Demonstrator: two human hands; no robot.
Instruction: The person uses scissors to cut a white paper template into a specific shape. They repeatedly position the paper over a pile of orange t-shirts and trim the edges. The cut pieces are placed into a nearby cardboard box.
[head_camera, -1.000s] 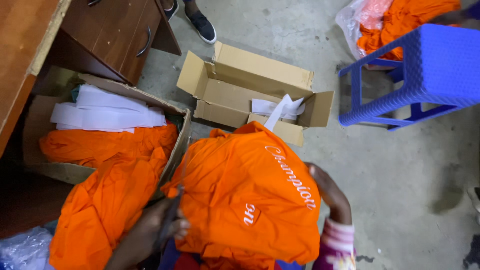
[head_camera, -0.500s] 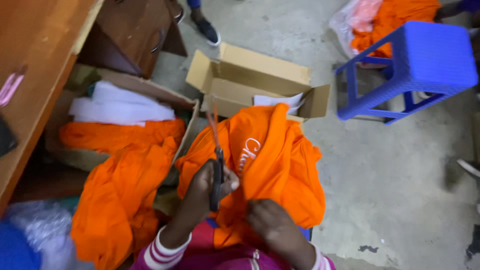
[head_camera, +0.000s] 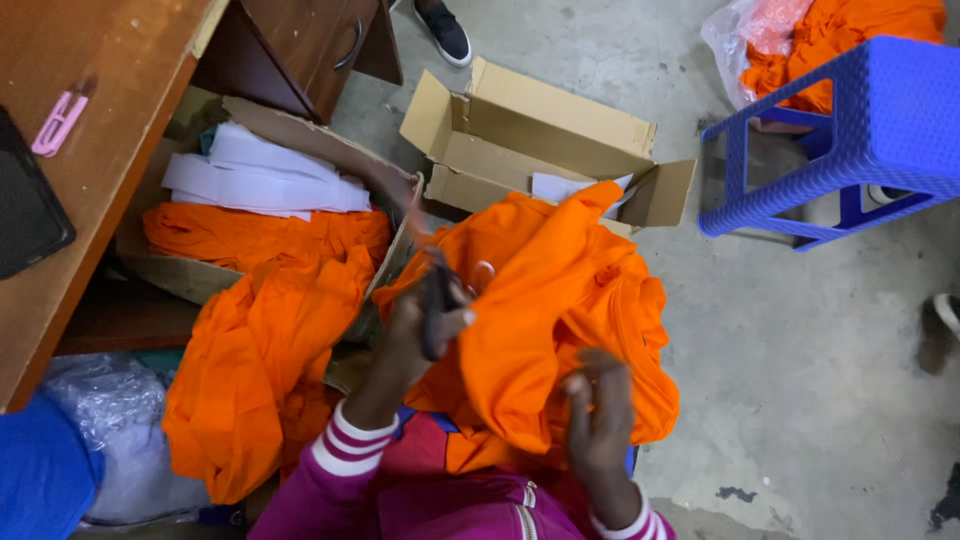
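Our left hand (head_camera: 420, 335) grips small dark scissors (head_camera: 437, 312) at the bunched orange cotton garment (head_camera: 560, 310) on our lap; right hand (head_camera: 598, 420) pinches its lower edge. Best keep cloth taut, snip only threads.

This is looking like a small garment workshop or packing room: a bare concrete floor (head_camera: 830, 330) is carrying open cardboard boxes (head_camera: 545, 130), one box (head_camera: 250, 200) by the wooden table (head_camera: 110, 150) is holding folded white cloth (head_camera: 255, 180) and orange garments (head_camera: 260, 330), more orange cloth is filling a plastic bag (head_camera: 800, 40) at the far edge, and a blue plastic stool (head_camera: 860, 130) is standing nearby
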